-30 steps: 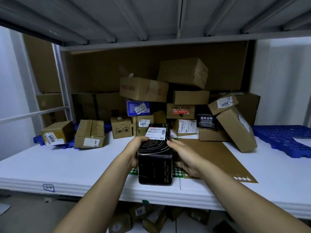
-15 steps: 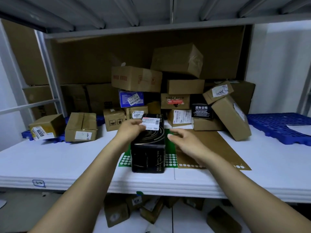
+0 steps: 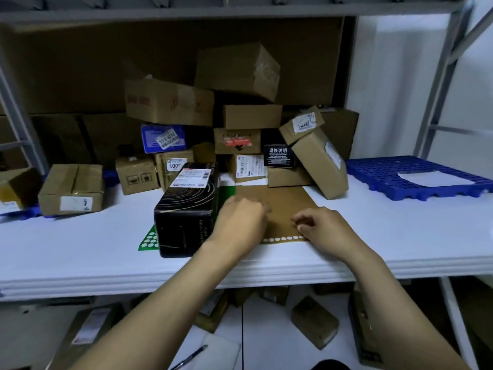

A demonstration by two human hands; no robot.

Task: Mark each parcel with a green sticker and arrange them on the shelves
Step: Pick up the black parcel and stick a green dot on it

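Currently, the white shelf (image 3: 80, 249) holds a carton pile (image 3: 240, 116) at twelve o'clock. The black parcel (image 3: 186, 209), with a white barcode label (image 3: 193, 177) on top, stands on the green sticker sheet (image 3: 148, 240), at nine o'clock of my left hand (image 3: 240, 222). One carton (image 3: 174, 165) reads "1001". Both hands rest curled on the brown sheet (image 3: 277, 201), my right hand (image 3: 320, 228) at three o'clock. Whether either pinches anything, I cannot tell.

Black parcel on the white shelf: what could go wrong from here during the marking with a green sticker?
1. The black parcel stands on the green sticker sheet and covers part of it; pulling the sheet out could tip the parcel.
2. Both the left hand and the right hand are at the brown sheet, so a wrong-coloured sticker may be taken.
3. The tilted top box of the pile behind might slide down.
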